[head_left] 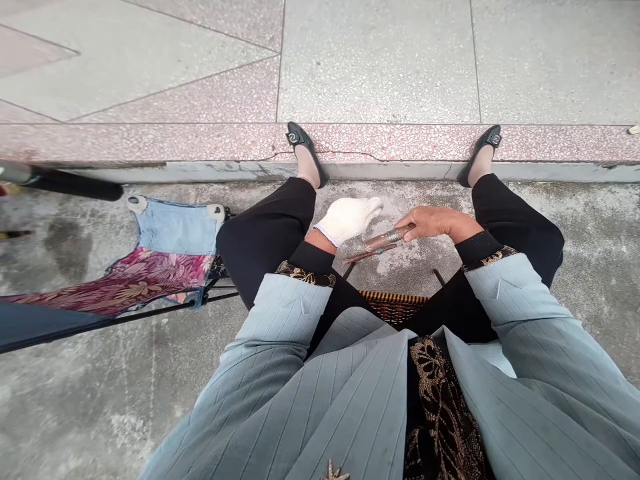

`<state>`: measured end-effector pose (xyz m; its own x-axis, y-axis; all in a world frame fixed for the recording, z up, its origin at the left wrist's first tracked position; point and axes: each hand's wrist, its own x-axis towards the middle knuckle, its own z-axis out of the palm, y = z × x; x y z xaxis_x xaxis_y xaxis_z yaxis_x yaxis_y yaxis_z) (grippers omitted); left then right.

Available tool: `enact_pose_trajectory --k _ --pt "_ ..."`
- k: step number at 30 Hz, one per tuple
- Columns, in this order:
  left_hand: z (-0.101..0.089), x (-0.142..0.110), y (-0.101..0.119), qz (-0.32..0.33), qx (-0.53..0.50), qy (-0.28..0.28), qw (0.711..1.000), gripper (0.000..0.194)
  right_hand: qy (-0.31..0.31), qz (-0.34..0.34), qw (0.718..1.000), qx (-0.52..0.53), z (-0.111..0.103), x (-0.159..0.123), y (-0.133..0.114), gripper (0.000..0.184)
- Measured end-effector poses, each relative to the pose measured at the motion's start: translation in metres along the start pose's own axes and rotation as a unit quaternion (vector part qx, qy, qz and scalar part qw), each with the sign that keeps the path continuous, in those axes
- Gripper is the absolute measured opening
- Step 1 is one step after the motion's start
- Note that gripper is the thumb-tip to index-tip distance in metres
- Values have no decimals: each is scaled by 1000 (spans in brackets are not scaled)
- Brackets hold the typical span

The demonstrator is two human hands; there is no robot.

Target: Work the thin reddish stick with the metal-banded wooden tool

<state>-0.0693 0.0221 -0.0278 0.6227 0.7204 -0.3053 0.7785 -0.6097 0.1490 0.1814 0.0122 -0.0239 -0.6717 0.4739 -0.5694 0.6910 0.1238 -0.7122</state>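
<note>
White-gloved left hand point(347, 220) open; right hand point(437, 223) holds two coppery rods point(383, 240).

Speckled grey terrazzo paving point(380, 60) spreads across the far ground in large slabs, with pink wedges set in at the left. A pink terrazzo step point(150, 143) edges it, a thin crack point(320, 153) wandering along its lip. Below lies blotchy grey concrete point(75, 400). To the left stands a black-framed folding seat point(170, 267) of patched denim and floral cloth, a black rod point(75, 183) jutting in just above. The light is flat and even.
</note>
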Motion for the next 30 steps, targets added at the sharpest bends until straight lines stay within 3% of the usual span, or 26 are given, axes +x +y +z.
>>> enact_pose_trajectory --k 5,8,11,15,18,21,23,26,30 --pt "0 4 2 10 -9 -17 1000 46 -62 -34 995 71 -3 -6 -5 33" --pt "3 7 5 -6 -23 -24 999 44 -59 -72 988 122 -6 -16 -12 39" --pt "13 9 8 4 -78 -41 996 39 23 -93 983 157 -10 -26 -20 42" --pt "26 11 15 42 -123 -58 990 40 181 -61 964 185 -10 -24 -19 39" --pt "27 12 22 58 -132 -84 986 42 269 0 948 170 -7 -13 -10 35" --pt "25 11 27 58 -106 -94 988 43 317 97 942 47 -6 -3 -6 30" --pt "26 11 28 42 -61 -79 994 43 296 170 937 -68 -6 2 -6 29" --pt "26 9 27 34 -10 -40 999 39 168 227 943 -176 -3 7 -10 29" --pt "15 5 23 60 -6 -34 998 34 -38 144 981 -124 1 8 -15 24"
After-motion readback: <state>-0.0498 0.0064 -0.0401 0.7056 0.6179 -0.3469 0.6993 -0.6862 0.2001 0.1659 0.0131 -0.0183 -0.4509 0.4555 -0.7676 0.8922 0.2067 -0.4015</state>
